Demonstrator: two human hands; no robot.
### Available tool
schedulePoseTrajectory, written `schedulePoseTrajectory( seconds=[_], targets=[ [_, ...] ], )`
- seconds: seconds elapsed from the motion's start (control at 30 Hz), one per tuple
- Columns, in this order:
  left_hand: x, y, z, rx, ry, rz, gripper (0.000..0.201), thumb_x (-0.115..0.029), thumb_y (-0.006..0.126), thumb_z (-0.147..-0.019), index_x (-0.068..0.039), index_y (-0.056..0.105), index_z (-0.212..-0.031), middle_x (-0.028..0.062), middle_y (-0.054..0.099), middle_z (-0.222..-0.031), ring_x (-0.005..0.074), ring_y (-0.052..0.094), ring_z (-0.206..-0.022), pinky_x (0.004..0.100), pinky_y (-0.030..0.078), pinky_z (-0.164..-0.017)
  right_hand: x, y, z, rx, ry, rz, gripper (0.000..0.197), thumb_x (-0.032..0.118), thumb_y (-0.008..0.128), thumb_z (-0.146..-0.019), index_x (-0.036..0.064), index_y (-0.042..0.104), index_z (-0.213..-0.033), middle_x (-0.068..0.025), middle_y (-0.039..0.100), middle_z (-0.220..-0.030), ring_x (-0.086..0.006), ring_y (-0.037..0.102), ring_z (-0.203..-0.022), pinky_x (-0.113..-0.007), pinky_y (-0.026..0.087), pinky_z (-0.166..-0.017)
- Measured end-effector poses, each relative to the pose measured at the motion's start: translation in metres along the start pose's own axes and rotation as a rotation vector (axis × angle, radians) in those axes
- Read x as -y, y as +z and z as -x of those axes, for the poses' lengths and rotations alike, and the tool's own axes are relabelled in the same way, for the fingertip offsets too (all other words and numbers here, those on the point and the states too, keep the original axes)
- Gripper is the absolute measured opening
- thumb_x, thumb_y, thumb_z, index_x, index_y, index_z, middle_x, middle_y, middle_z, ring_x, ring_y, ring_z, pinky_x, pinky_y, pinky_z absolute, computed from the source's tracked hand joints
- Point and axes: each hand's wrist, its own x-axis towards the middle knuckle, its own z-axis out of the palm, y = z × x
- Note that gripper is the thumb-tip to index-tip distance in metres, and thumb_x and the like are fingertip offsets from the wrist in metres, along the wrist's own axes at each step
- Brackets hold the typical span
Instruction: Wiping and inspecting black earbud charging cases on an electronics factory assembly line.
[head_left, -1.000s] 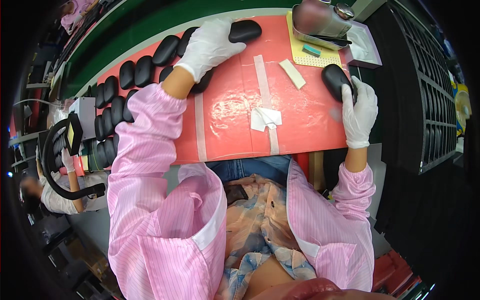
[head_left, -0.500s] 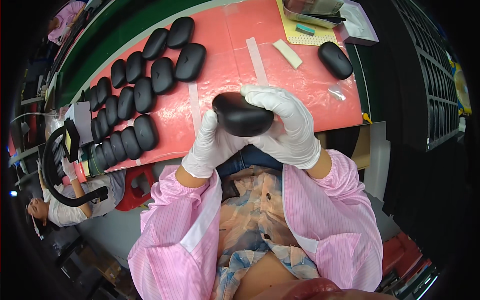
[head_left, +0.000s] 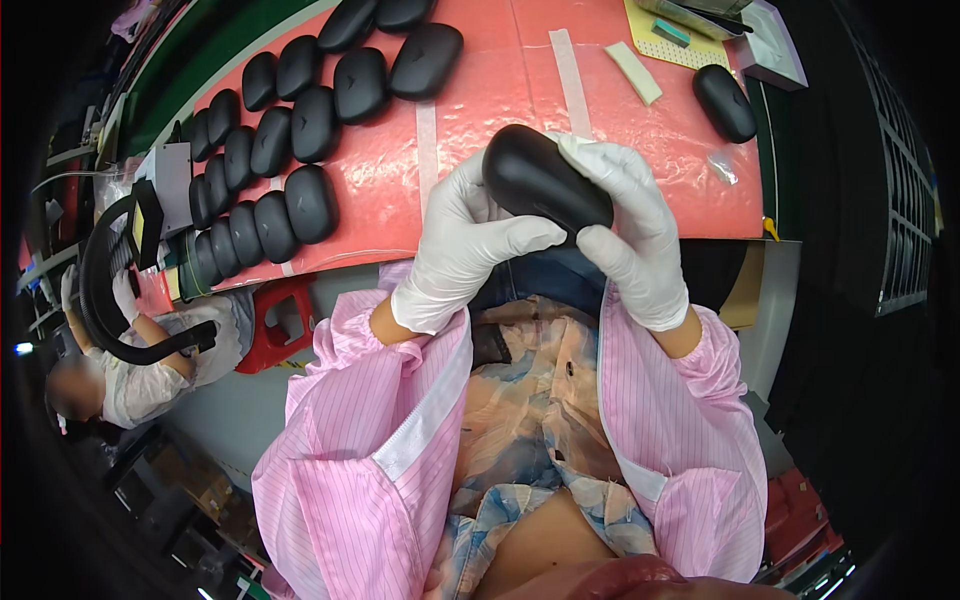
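While gripped from both sides, black oval case (head_left: 545, 187) held up off the red mat (head_left: 500, 100), just over the near edge of the counter (head_left: 770, 265) and above the lap. Left hand (head_left: 462, 245) in a white glove, fingers (head_left: 520, 238) curled around the case's lower left side, thumb laid along its underside. Right hand (head_left: 630, 225), gloved the same, fingers (head_left: 600, 165) wrapped over the case's top and right end, pinning a small white cloth (head_left: 572, 146) against the shell. Case tilted, its left end higher, glossy face toward the camera. Pink striped sleeves (head_left: 370, 440) on both forearms. Farther back on the mat, rows of matching black cases (head_left: 290, 160) lying flat, packed close at the left. One more single black case (head_left: 724, 102) well apart at the right, near a pale foam strip (head_left: 636, 72) and a yellow perforated pad (head_left: 668, 42). At far left, another person (head_left: 130, 360) seated below the counter.
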Motion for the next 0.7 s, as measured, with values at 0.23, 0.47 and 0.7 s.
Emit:
schedulePoseTrajectory(
  seconds=[0.23,0.47,0.7],
  targets=[
    [0.003,-0.003,-0.002,-0.011,-0.012,0.016,0.047,0.000,0.078,-0.076,0.000,0.057,-0.119,0.0076,0.067,-0.107,0.0139,0.066,-0.094,0.0276,0.056,-0.083,0.010,-0.017,-0.005,-0.239,-0.383,0.585,0.045,0.018,0.080,-0.066,0.0094,0.068,-0.108,-0.0138,0.056,-0.124,-0.0369,0.050,-0.121,-0.044,0.040,-0.101],
    [0.005,0.006,-0.004,0.018,-0.089,0.023,0.052,0.004,0.078,-0.074,0.000,0.056,-0.122,0.0071,0.066,-0.110,0.0135,0.065,-0.096,0.0277,0.055,-0.084,0.015,-0.020,-0.002,-0.169,-0.174,0.491,0.014,-0.008,0.061,-0.077,0.0049,0.065,-0.082,-0.0142,0.059,-0.118,-0.0341,0.047,-0.129,-0.042,0.035,-0.106],
    [-0.004,0.002,-0.007,0.064,-0.197,0.225,0.054,-0.016,0.068,-0.081,-0.001,0.048,-0.129,0.0099,0.061,-0.119,0.0204,0.063,-0.104,0.0331,0.052,-0.091,-0.012,-0.122,0.016,-0.393,-0.439,1.253,0.020,-0.003,0.073,-0.075,0.0075,0.068,-0.091,-0.0068,0.065,-0.099,-0.0277,0.062,-0.101,-0.035,0.050,-0.087]
  ],
)
